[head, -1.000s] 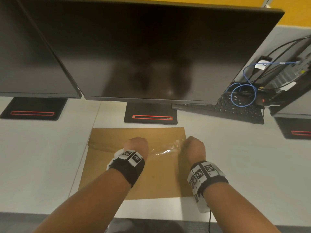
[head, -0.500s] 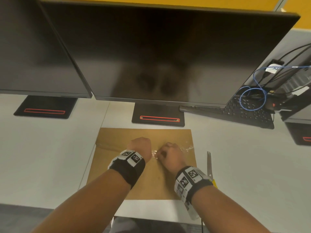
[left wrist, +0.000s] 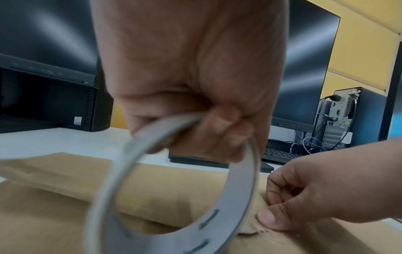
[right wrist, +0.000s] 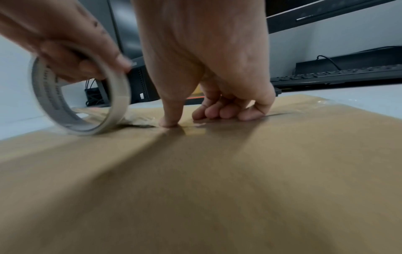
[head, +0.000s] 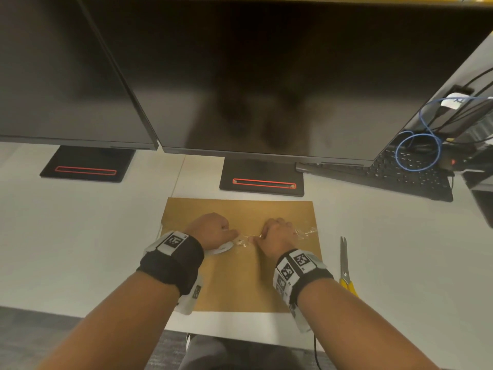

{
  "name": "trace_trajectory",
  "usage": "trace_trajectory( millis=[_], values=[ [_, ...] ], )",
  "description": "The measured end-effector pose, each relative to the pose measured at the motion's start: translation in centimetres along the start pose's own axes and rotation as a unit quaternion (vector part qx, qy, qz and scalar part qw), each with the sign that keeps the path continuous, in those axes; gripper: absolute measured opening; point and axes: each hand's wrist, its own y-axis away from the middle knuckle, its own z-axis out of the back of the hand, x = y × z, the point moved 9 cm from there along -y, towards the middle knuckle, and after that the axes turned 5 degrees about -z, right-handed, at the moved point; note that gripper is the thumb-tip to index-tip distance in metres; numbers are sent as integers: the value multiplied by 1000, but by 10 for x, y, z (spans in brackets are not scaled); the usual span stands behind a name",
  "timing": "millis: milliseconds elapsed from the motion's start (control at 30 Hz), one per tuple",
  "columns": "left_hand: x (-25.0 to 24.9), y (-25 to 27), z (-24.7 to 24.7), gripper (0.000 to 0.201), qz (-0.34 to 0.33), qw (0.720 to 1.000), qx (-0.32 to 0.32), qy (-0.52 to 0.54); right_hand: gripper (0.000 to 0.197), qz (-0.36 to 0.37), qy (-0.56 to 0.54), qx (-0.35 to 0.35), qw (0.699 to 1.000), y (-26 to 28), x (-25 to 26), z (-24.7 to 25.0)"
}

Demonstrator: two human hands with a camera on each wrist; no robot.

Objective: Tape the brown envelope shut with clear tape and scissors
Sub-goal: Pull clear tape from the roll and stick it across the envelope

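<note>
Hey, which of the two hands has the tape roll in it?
The left hand grips the tape roll, fingers curled round its ring. The right hand holds no roll; its thumb presses down on the brown envelope.

right hand point(head: 276, 236) slid toward tape roll point(right wrist: 120, 101)

The pale surface point(head: 80, 236) carries the brown envelope point(head: 240, 287), which lies flat near the front edge, just short of the middle monitor stand point(head: 262, 182). The scissors point(head: 344, 263) lie just right of the envelope, not touching it, with blades pointing away and the yellow handle nearest the edge. A second stand point(head: 85, 166) sits back left, and a black keyboard point(head: 394, 174) back right.
</note>
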Motion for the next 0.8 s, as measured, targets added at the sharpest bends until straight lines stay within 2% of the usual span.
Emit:
trace_trajectory(
  millis=[67,167,300,400,533,667,733,800],
  values=[
    [7,1,3,47,16,999,-7,-42,53,-20,21,11,1000,-1,0,0],
    [25,7,6,44,61,993,17,-95,55,-28,28,16,999,-1,0,-1],
    [24,11,12,43,63,987,-1,-145,65,-24,32,18,999,3,2,-1],
    [23,10,10,38,68,987,-9,-149,83,-23,41,10,999,7,4,-3],
    [25,11,7,31,80,986,-12,-142,90,-27,48,-12,998,10,5,-4],
    [23,13,4,40,75,985,-18,-152,104,-38,76,0,996,10,6,-7],
    [21,18,1,49,73,984,-12,-159,103,-39,77,2,996,11,7,-7],
    [15,24,-3,47,64,984,-8,-168,101,-41,76,3,996,13,8,-5]
  ],
)
